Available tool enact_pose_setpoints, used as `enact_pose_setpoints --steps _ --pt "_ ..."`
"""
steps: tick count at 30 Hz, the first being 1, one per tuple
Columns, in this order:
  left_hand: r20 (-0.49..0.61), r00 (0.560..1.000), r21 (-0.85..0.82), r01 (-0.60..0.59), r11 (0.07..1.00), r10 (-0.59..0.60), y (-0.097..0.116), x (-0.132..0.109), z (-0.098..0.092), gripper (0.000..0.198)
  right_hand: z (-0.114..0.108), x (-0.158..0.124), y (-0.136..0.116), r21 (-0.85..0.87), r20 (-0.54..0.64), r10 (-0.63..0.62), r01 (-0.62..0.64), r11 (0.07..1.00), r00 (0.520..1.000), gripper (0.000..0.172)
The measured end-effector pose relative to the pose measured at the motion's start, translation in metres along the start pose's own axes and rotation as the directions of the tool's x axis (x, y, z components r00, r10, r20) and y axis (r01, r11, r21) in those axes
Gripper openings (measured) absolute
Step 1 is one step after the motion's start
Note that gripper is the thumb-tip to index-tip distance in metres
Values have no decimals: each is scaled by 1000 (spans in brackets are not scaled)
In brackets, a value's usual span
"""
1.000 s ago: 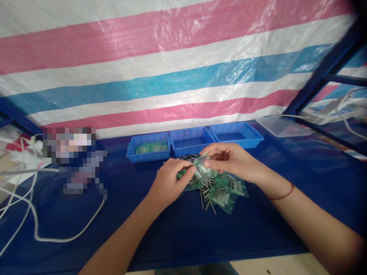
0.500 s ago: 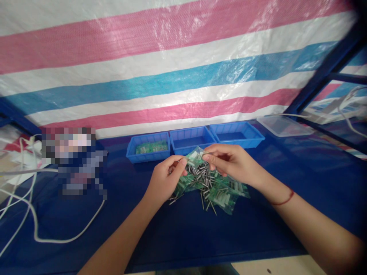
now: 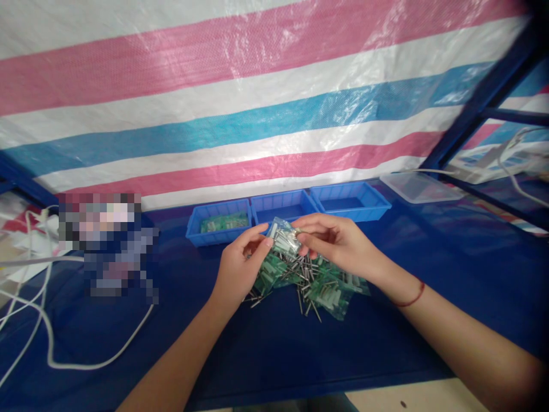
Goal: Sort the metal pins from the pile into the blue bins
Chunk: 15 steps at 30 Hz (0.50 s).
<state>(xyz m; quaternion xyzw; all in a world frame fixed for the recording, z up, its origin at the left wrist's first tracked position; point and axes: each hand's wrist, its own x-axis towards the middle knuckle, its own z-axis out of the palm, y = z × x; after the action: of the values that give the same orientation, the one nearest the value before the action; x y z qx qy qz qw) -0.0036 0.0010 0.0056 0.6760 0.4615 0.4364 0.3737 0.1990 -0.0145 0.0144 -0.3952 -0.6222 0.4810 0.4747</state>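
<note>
A small clear plastic bag (image 3: 283,236) of pale plugs and shiny metal pieces is held up between my two hands. My left hand (image 3: 240,260) is closed with thumb and forefinger at the bag's left edge. The fingers of my right hand (image 3: 338,240) pinch its right edge. Just below lies a heap of loose metal screws or nails (image 3: 305,274), mixed with more green-tinted bags. One such bag (image 3: 328,294) sits at the right front of the heap, and another bag (image 3: 271,272) rests at its left.
Behind my hands stand three blue bins in a row: the left bin (image 3: 193,232) holds green-tinted bags, beside the middle bin (image 3: 278,213) and right bin (image 3: 377,207). A clear plastic lid (image 3: 422,187) lies at back right. White cables (image 3: 86,366) trail over the blue table (image 3: 274,355) at left.
Both hands have shifted slightly left with the bag. The bag has turned so that the metal pieces inside show more plainly. The heap and bins stay in place.
</note>
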Motion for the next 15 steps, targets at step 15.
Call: enact_pose_setpoints --steps 15 --pt "-434 882 535 89 840 183 -23 37 -68 32 -6 2 3 -135 -108 -23 8 991 994 30"
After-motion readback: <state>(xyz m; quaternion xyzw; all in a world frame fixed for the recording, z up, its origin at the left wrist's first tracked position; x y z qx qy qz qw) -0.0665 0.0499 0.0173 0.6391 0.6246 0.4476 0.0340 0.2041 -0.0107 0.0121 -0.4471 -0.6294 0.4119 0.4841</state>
